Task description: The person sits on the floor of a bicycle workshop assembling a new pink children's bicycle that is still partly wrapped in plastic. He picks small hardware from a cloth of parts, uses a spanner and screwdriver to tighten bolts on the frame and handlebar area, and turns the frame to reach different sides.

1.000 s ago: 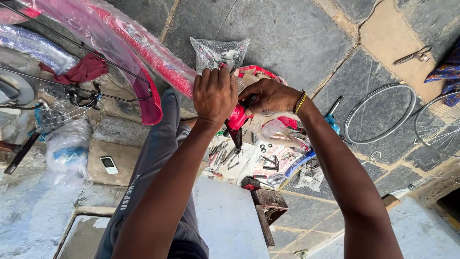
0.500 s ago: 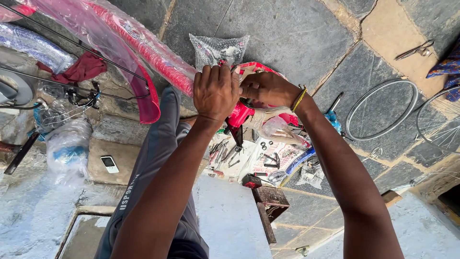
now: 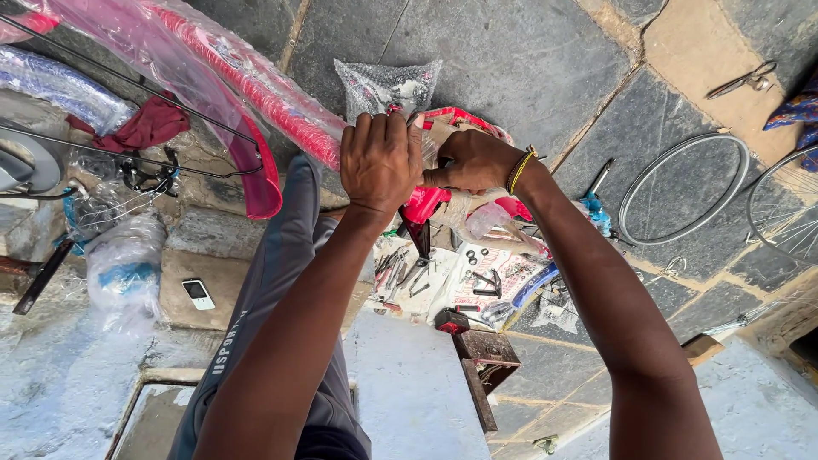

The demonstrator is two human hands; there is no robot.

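A: Left to right, quick. Far left, plastic-wrapped red frame tube (image 3: 256,81) lying across the stone floor (image 3: 528,60), small white phone (image 3: 198,295) on the slab below it.

B: Hands?

A: Left hand (image 3: 381,162) is fisted, knuckles up, closed around the top of a red bike part (image 3: 423,204) held over the knee. Right hand (image 3: 470,160) sits just beside it, touching, fingers pinched on the same part. Whether there's a tool or a fastener in that pinch, I can't tell, it's hidden.

B: So the part is where?

A: Mid-frame, between both hands, above the spread of small tools (image 3: 400,274) on the paper sheet.

B: How to do the step well?

A: My judgement: left hand stays the anchor, firm wrap so the part can't twist; right does the fine work with fingertips only. Keep it over the sheet so anything dropped lands there, not in the floor joints.

B: Further right?

A: Bare wheel rim (image 3: 646,175) flat on the floor, well apart from the hands, scissors (image 3: 743,80) top right.
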